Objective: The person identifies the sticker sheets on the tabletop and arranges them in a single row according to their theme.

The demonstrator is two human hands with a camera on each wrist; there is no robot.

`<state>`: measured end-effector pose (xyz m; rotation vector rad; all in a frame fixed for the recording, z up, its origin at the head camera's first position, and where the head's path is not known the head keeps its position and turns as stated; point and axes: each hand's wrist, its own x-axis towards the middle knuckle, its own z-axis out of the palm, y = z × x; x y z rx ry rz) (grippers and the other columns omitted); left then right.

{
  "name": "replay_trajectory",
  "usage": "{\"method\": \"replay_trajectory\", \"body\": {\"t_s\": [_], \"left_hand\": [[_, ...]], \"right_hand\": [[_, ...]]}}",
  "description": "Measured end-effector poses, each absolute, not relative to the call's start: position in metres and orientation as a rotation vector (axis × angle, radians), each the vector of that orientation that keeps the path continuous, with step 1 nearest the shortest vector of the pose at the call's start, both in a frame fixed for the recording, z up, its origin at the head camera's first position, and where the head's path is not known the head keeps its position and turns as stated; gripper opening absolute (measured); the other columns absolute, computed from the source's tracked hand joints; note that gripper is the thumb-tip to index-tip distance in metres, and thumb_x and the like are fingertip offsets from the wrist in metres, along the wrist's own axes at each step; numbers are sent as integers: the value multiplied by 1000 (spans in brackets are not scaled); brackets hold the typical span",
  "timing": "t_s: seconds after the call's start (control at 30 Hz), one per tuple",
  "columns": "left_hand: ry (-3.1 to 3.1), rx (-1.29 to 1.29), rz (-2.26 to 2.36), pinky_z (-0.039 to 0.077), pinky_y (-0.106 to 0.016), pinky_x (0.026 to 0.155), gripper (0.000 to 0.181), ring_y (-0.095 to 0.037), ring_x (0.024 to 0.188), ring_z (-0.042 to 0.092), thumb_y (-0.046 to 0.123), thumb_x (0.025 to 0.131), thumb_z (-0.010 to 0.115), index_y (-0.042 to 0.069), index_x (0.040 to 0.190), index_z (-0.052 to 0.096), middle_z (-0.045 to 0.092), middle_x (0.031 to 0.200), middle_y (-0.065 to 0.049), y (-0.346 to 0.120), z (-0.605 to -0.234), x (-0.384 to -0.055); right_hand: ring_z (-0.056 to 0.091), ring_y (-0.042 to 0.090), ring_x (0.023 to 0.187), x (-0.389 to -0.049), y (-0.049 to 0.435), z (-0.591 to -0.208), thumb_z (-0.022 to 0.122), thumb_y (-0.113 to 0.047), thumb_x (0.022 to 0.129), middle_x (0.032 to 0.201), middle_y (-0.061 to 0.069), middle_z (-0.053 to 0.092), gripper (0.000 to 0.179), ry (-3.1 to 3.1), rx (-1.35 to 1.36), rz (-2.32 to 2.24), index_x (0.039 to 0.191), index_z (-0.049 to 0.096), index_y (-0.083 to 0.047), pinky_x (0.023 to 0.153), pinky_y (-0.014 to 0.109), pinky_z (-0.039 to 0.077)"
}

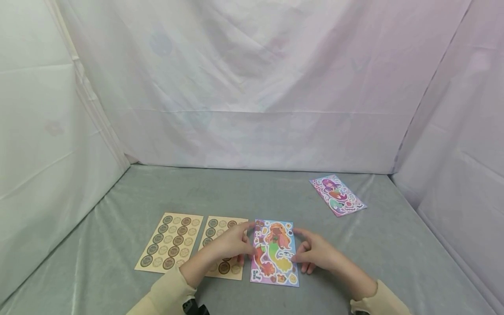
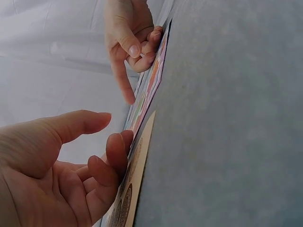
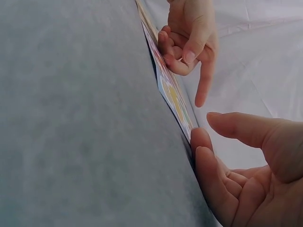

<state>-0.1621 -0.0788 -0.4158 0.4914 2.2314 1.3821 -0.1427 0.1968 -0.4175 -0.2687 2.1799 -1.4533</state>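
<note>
Head view: half-unfurled and empty, the left hand point(image 1: 231, 241) and right hand point(image 1: 320, 253) flank a sticker sheet point(image 1: 274, 253), likely light, bendy, best edge-pinched.

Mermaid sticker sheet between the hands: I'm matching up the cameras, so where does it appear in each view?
Head: the mermaid sticker sheet lies face up, below centre and slightly right.
Left wrist: a thin slanting strip, nearly edge-on, mostly above centre.
Right wrist: another narrow slanting strip, mostly above centre.
Shared landmark: the left hand, left of the sheet in head, lower left in left wrist, at the top in right wrist.
</note>
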Motion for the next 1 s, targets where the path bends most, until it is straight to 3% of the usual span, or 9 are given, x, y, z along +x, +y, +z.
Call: {"method": "replay_trajectory", "body": {"t_s": [0.4,1.0], "left_hand": [[2217,491,1476,41,-24,38,75,-16,43,55,3,82,68,3,147,32,64,69,-11,-79,-409,-162],[2309,509,1570,51,-37,52,68,-29,62,64,6,87,66,2,147,33,63,83,-5,-81,-400,-166]], "right_hand": [[62,23,61,-144,201,-414,72,-9,83,79,9,66,79,2181,-324,-1484,145,26,8,53,33,53],[64,29,71,-149,209,-403,68,-5,85,88,13,66,70,2259,-387,-1555,142,31,10,61,39,54]]}}
